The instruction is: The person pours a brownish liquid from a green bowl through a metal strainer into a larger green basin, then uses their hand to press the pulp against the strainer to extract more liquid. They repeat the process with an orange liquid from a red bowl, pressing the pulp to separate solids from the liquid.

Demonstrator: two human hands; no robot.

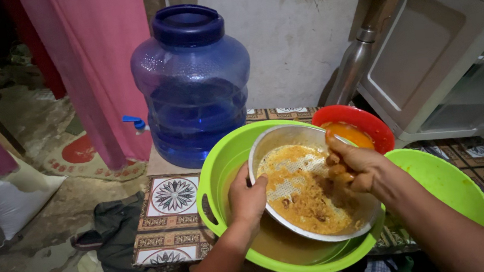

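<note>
Left hand (248, 199) grips the tilted steel plate (309, 189) rim over the green basin (221, 162); right hand (352, 169), fingers curled, rubs its greasy surface.

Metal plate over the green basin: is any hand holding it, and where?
The left hand grips the metal plate at its left rim; the right hand rests on its soiled inside.

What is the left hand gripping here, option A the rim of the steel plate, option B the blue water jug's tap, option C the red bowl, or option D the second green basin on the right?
A: the left hand clasps the rim of the food-smeared steel plate, tilted over the green basin of murky water, while the right hand rubs the plate's inside.
</note>
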